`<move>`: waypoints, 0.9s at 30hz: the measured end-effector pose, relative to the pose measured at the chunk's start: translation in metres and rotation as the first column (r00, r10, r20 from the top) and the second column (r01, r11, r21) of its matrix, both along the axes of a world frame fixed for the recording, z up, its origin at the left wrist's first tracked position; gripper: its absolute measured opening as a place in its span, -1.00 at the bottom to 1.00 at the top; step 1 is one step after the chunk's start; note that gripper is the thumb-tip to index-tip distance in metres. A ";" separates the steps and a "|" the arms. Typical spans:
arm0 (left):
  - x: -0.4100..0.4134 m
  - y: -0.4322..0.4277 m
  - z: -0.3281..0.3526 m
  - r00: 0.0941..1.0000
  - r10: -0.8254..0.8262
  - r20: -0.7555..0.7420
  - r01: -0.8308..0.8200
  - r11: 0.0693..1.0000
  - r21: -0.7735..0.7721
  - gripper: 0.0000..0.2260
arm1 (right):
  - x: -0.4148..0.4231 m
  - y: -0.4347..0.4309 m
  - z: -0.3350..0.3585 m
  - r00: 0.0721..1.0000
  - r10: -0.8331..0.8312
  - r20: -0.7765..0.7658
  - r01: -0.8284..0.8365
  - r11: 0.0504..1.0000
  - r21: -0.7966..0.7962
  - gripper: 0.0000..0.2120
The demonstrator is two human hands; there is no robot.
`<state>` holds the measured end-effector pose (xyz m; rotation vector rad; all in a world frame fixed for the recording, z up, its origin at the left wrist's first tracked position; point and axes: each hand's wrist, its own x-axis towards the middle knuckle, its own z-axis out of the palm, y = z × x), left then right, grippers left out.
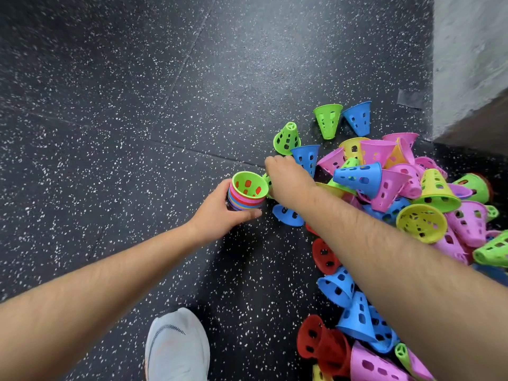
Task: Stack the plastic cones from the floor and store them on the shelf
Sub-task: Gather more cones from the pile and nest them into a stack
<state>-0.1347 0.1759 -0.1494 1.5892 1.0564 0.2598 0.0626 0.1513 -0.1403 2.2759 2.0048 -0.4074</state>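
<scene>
Beside the pile (pixel 398 188), left fingers (pixel 243 215) clasp the cone stack (pixel 246 201); right fingers' (pixel 275 162) grip is unclear.

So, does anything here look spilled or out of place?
Yes. The cones lie in a loose heap on the floor at the right, many tipped on their sides and pointing every way. Only the stack in the left hand is nested neatly. None looks broken.

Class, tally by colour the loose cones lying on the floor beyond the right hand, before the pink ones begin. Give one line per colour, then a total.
Green cones: 2
Blue cones: 2
Total: 4
</scene>
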 end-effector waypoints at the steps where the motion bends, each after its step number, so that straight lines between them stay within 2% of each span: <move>1: -0.001 0.000 -0.001 1.000 0.003 0.002 -0.003 1.000 -0.005 -0.37 | -0.003 -0.003 -0.002 1.000 -0.004 0.019 0.004 1.000 0.010 -0.65; 4: -0.003 0.000 -0.002 1.000 0.008 0.001 -0.008 1.000 -0.007 -0.32 | -0.006 -0.008 0.000 0.996 -0.084 -0.023 0.084 0.996 0.002 -0.63; 6: -0.004 0.000 -0.002 1.000 0.023 0.012 -0.023 0.999 -0.025 -0.31 | -0.002 -0.009 0.008 0.974 -0.183 -0.131 0.189 0.982 0.029 -0.62; 7: -0.004 -0.001 -0.001 0.999 0.029 0.019 -0.028 0.999 -0.029 -0.30 | 0.003 -0.009 0.015 0.939 -0.250 -0.238 0.267 0.963 0.044 -0.59; 9: -0.004 -0.001 0.000 0.999 0.036 0.022 -0.036 0.999 -0.028 -0.30 | 0.010 -0.012 0.029 0.800 -0.350 -0.487 0.427 0.903 0.053 -0.49; 10: -0.004 -0.001 0.000 0.999 0.039 0.024 -0.038 0.999 -0.031 -0.31 | 0.013 -0.014 0.037 0.741 -0.358 -0.568 0.468 0.882 0.055 -0.41; 12: -0.002 0.000 0.000 0.999 0.038 0.023 -0.038 0.999 -0.035 -0.36 | 0.017 -0.018 0.048 0.696 -0.332 -0.637 0.487 0.870 0.079 -0.35; 15: 0.003 0.000 0.001 0.999 0.034 0.027 -0.033 0.999 -0.029 -0.44 | 0.014 -0.022 0.059 0.618 -0.278 -0.735 0.535 0.834 0.134 -0.56; 17: 0.006 0.000 0.002 0.999 0.030 0.026 -0.030 0.999 -0.014 -0.46 | 0.008 -0.025 0.063 0.569 -0.274 -0.775 0.584 0.799 0.146 -0.63; 20: 0.012 0.001 0.006 0.999 0.022 0.043 -0.021 1.000 -0.012 -0.44 | 0.001 -0.029 0.060 0.578 -0.224 -0.785 0.568 0.801 0.189 -0.59; 23: 0.019 0.005 0.009 0.998 0.022 0.066 -0.022 1.000 -0.011 -0.39 | -0.006 -0.033 0.053 0.631 -0.163 -0.758 0.479 0.851 0.216 -0.58; 27: 0.028 0.016 0.010 0.997 0.019 0.076 -0.020 1.000 0.009 -0.46 | -0.007 -0.038 0.048 0.676 -0.168 -0.717 0.324 0.942 0.085 -0.24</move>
